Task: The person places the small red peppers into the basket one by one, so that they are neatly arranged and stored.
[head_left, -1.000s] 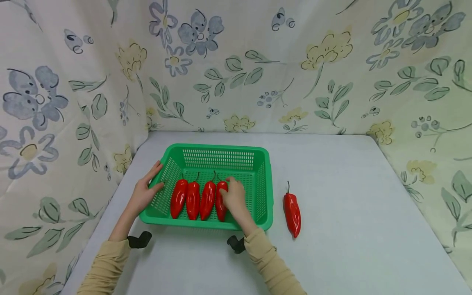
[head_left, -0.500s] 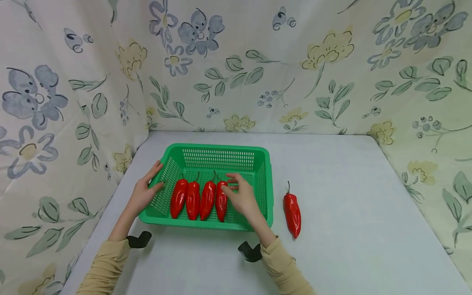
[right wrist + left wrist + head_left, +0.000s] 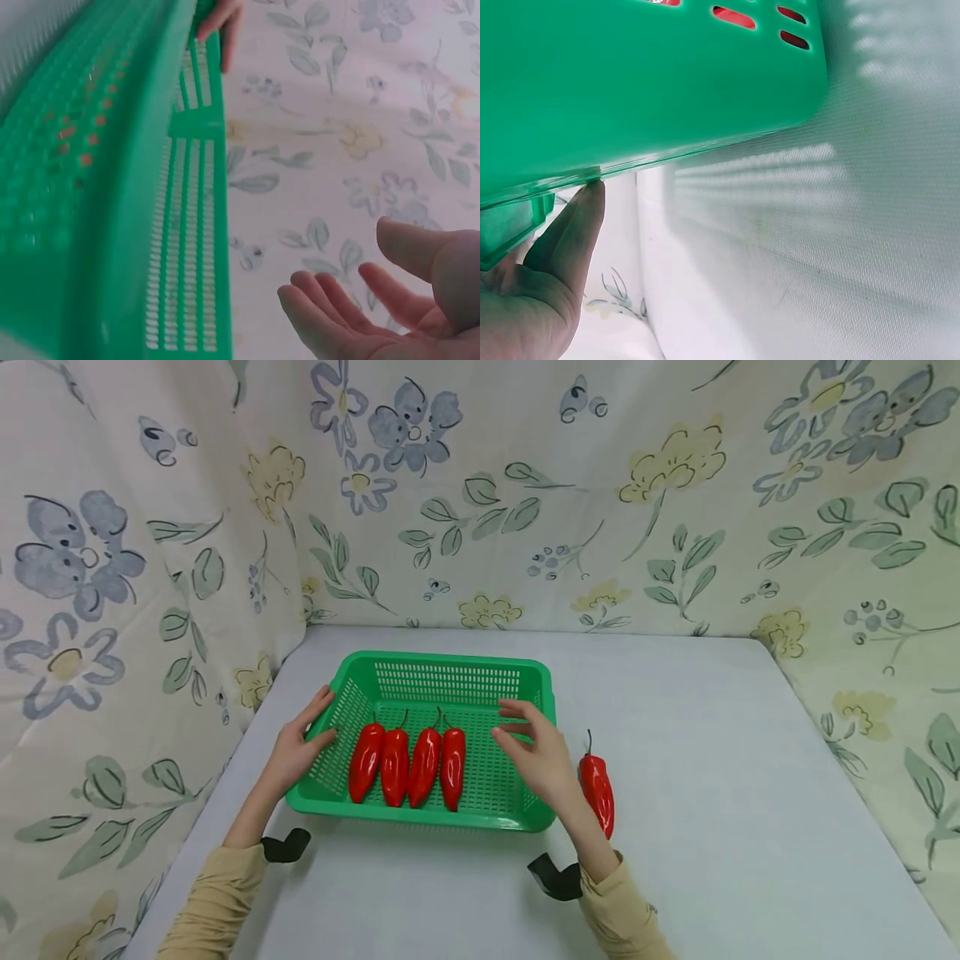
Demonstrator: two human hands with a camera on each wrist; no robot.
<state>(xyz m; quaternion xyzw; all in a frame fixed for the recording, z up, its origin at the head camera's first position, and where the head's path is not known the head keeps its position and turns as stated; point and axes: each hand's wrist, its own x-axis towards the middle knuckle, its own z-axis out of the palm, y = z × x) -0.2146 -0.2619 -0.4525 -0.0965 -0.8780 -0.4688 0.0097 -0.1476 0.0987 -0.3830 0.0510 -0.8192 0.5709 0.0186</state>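
Observation:
A green plastic basket [image 3: 352, 811] with slotted walls stands on the white table. Four fingers of my left hand [image 3: 292, 758] lie along its left rim while the thumb reaches over to the inside, so the hand holds the rim; part of this hand shows against the rim in the left wrist view. Several glossy red chili peppers [image 3: 425, 768] lie side by side in the basket's left half, stems away from me. My right hand [image 3: 542, 762] hovers over the basket's right side, fingers apart and nothing in them. Beyond that wrist lies another red chili pepper [image 3: 596, 787], partly hidden by the forearm.
The white table [image 3: 720, 777] extends to the right of the basket and in front of it. A floral curtain [image 3: 570, 510] hangs behind and along both sides. Black wrist mounts [image 3: 557, 878] stick out from both sleeves.
My right hand has let go of the rightmost pepper in the basket and moved right, its fingers spreading. My left hand and the basket have stayed in place.

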